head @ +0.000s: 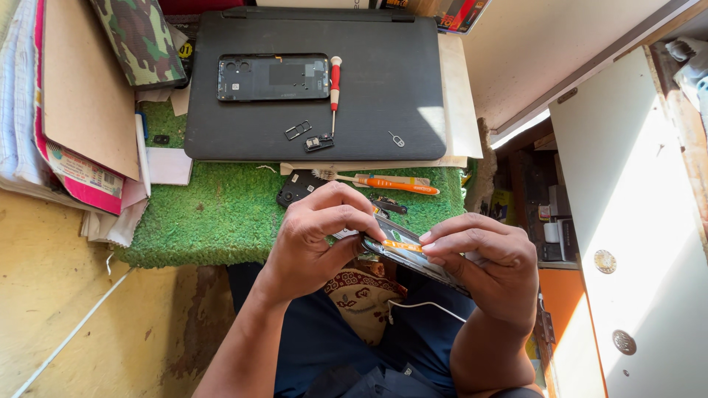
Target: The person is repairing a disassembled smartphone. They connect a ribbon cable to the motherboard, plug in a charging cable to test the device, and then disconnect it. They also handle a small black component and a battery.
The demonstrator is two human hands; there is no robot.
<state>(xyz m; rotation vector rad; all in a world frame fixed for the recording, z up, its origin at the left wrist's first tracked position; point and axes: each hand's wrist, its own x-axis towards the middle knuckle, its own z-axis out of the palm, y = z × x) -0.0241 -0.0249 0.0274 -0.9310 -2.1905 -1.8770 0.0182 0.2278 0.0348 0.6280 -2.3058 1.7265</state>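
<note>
An opened smartphone (413, 258) with its back removed is held between both hands above my lap. My left hand (317, 236) grips its upper end, with fingertips pinching at the inside near an orange strip. My right hand (487, 265) holds the lower end from the side. On the closed black laptop (383, 96) lie the phone's black back cover (273, 77), a red-handled screwdriver (335, 85), a SIM tray (297, 130), a small black part (318, 143) and a SIM pin (397, 138).
A green turf mat (214, 214) covers the desk edge; an orange-handled brush tool (391, 184) and a black plastic piece (295, 188) lie on it. Papers and folders (81, 110) stack at left with a camouflage pouch (140, 37). A white cabinet door (634, 221) stands at right.
</note>
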